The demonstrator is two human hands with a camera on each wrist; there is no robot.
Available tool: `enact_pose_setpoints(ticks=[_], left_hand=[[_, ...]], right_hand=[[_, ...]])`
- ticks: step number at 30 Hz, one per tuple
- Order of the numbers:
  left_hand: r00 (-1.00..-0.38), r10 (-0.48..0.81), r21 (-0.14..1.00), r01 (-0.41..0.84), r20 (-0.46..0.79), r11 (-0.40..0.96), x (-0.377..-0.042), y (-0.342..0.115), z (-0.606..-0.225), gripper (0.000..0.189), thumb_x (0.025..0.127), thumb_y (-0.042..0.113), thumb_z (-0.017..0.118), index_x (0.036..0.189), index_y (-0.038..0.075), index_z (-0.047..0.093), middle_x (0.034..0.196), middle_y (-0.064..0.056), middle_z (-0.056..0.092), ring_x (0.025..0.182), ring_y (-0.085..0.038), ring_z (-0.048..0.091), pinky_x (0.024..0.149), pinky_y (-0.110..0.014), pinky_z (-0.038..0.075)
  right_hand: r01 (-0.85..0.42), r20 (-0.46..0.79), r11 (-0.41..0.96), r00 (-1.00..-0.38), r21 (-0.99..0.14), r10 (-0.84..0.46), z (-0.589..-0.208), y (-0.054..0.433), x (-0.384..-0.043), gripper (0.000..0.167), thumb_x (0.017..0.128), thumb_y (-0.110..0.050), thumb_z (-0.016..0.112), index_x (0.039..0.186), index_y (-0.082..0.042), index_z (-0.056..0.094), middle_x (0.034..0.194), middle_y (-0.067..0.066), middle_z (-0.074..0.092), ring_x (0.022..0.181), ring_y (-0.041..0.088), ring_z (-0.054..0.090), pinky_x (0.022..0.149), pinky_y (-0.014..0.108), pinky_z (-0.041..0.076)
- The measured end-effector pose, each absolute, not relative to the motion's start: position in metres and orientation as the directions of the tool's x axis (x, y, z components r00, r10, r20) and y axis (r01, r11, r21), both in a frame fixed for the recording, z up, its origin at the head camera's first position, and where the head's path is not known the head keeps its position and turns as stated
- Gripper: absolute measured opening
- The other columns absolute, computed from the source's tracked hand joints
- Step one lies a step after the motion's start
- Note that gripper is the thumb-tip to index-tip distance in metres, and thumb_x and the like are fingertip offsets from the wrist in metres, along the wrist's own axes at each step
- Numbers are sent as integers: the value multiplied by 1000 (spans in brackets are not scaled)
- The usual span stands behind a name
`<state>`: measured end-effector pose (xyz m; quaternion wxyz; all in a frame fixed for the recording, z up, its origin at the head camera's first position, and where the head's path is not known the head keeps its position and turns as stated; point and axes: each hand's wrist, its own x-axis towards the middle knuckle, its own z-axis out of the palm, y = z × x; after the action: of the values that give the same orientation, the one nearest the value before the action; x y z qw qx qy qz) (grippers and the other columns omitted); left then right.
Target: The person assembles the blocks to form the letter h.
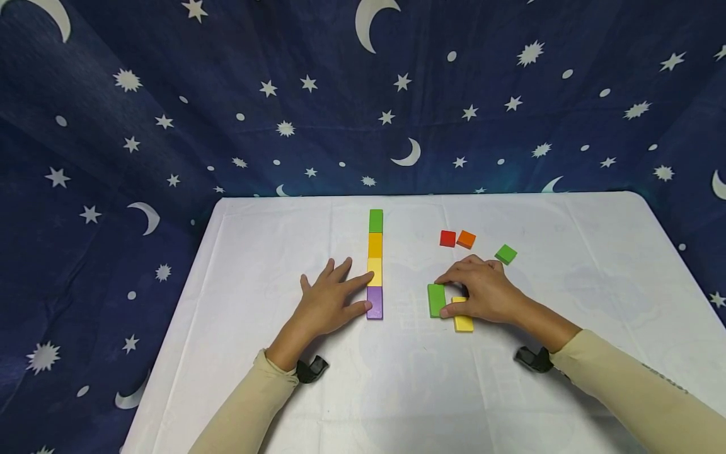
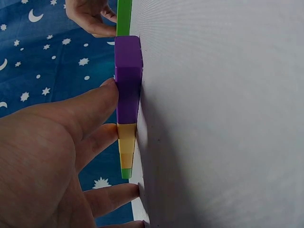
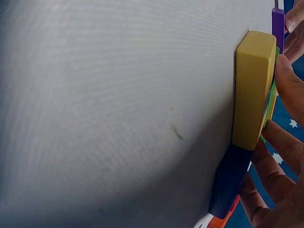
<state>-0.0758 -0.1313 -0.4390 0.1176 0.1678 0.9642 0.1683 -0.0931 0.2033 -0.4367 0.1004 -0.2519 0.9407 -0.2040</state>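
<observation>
Left hand [image 1: 326, 304], fingers spread, touches the purple block [image 1: 376, 304], likely steadying its row [image 1: 376, 260]; right hand [image 1: 482, 291] pinches a green block [image 1: 435, 300] by its ends, right of the row, contact with the yellow block [image 1: 463, 324] unclear

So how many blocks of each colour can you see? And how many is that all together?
Green blocks: 3
Yellow blocks: 2
Gold block: 1
Purple block: 1
Red block: 1
Orange block: 1
Blue block: 1
Total in sight: 10
</observation>
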Motion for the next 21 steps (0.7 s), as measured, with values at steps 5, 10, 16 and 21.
enact_pose_setpoints(ticks=[5,10,16,21], left_hand=[[-917,361,365,281,-172,887,-76,-131,-439,61,92,59,67,149,41,52,165,-11,36,154,-46,25,103,-89,15],[-917,359,364,278,-175,889,-76,-131,-439,61,92,59,67,148,42,52,165,-11,36,154,-46,24,103,-89,14],[-917,359,364,278,-176,889,-76,-131,-440,61,92,59,67,148,42,52,165,-10,36,155,-45,24,103,-89,14],[-917,355,358,275,-180,892,-76,-131,-439,61,92,59,67,148,42,52,165,-10,36,155,-45,24,104,-89,14]], right_hand=[[-434,-84,787,-852,-437,-517,-437,204,-93,57,71,-53,90,119,-26,76,114,-8,73,116,19,55,92,58,31],[-439,-77,783,-851,-441,-520,-437,205,-93,56,71,-53,90,119,-26,76,114,-8,73,116,20,55,93,59,31],[-437,-80,784,-851,-442,-520,-437,205,-94,57,71,-53,90,119,-26,76,114,-8,73,116,20,55,92,58,31],[-436,-81,784,-851,-441,-519,-437,205,-93,56,71,-52,90,120,-27,76,114,-8,73,116,20,55,92,58,32]])
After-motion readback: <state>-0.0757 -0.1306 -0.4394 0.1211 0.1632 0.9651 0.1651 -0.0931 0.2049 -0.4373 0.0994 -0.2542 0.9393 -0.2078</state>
